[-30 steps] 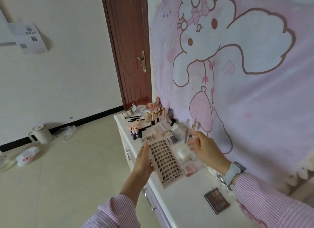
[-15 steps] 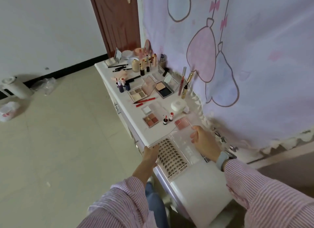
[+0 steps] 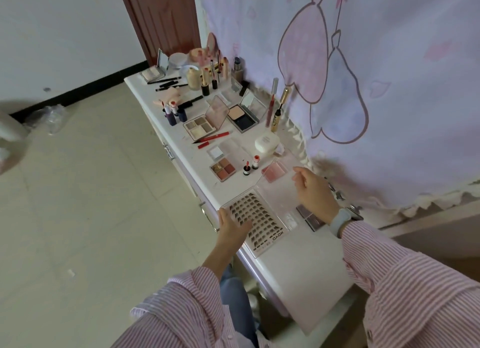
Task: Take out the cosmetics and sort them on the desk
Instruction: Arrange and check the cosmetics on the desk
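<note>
- The left hand [image 3: 232, 227] now lies flat on the lash case [image 3: 255, 224], which was up in the air a moment ago.
- The case now lies on the desk [image 3: 306, 267], near its front edge.
- The right hand [image 3: 313, 192] lets go, fingers loose. This one looks sorted.

I'm at home, in a bedroom: a white dressing table [image 3: 298, 264] crowded with makeup, a cartoon-print pink curtain [image 3: 389, 62], a wooden door [image 3: 161, 18], and a tiled floor [image 3: 91, 205].

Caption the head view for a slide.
Both hands, left hand and right hand, set an open lash case on the cosmetics-covered desk.
</note>
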